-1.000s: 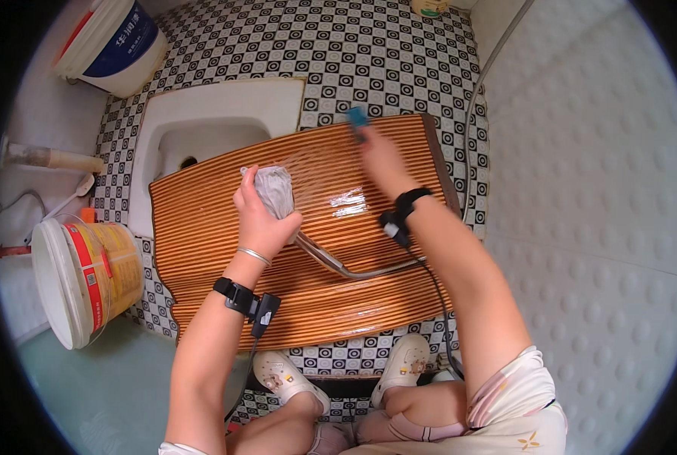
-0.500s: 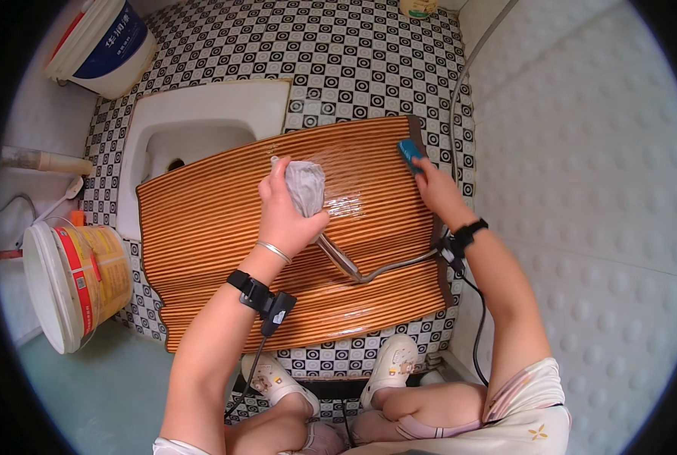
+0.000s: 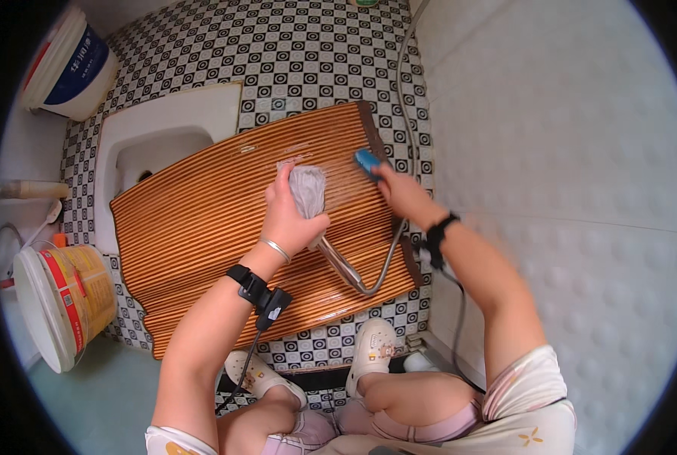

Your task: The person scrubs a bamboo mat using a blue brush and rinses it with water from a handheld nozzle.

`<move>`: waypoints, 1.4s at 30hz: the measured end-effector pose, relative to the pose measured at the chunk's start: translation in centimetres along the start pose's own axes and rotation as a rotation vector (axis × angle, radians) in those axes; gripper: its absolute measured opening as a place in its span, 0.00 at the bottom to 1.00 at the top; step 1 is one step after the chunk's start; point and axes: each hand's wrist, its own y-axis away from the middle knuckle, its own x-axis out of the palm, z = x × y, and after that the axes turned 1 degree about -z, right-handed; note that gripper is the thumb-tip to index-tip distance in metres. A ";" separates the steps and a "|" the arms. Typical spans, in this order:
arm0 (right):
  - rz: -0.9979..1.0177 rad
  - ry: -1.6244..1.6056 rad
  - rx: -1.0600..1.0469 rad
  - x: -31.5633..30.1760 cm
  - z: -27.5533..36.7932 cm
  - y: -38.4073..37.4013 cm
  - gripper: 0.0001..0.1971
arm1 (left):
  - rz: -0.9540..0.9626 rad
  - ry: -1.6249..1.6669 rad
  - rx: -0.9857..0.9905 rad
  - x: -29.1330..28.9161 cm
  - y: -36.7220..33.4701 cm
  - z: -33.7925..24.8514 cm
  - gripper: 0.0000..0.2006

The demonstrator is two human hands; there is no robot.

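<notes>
1. One large striped panel lies on the tiled floor, beneath both my hands. I judge it thin, fairly stiff and slippery where it shines, so I would hold it by its wavy left edge or dark right edge.
2. My left fingers are wrapped round the neck of the pale grey shower head, over the panel's middle. Fine streaks like spray fan rightward from it. I expect the head to be light but the smooth metal handle slick; a grip close to the head should steady its aim.
3. My right fingers grasp one end of a small blue brush near the panel's far right corner. It looks light and hard-backed; I cannot tell whether its underside touches the panel.
4. At left, the panel's far edge overlaps the squat pan, so I would expect poor support there. A yellow bucket sits just beside the left edge.
5. Beyond the far edge, the floor gives me most room; two shoes crowd the near edge.
6. At right, the hose loops over the near right corner, and the wall limits sideways swing.
</notes>
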 end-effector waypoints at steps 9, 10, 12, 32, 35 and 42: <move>-0.277 -0.031 0.139 2.0 -0.8 6.8 0.16 | 0.140 0.020 -0.133 2.1 5.1 1.3 0.51; -0.277 -0.037 0.124 3.2 0.0 7.0 0.16 | 0.156 0.013 -0.149 1.6 5.7 1.5 0.51; -0.277 -0.047 0.088 5.7 1.7 8.5 0.16 | 0.147 0.015 -0.088 1.7 6.7 3.2 0.51; -0.408 -0.143 0.289 2.6 -0.8 6.8 0.17 | 0.060 -0.037 0.157 1.3 5.9 -1.2 0.49; -0.401 -0.074 0.190 5.6 -0.4 10.7 0.18 | 0.084 -0.041 0.095 0.7 5.9 -1.1 0.49; -0.258 -0.099 0.238 7.8 0.5 13.5 0.16 | 0.142 -0.026 0.038 2.3 6.5 0.4 0.51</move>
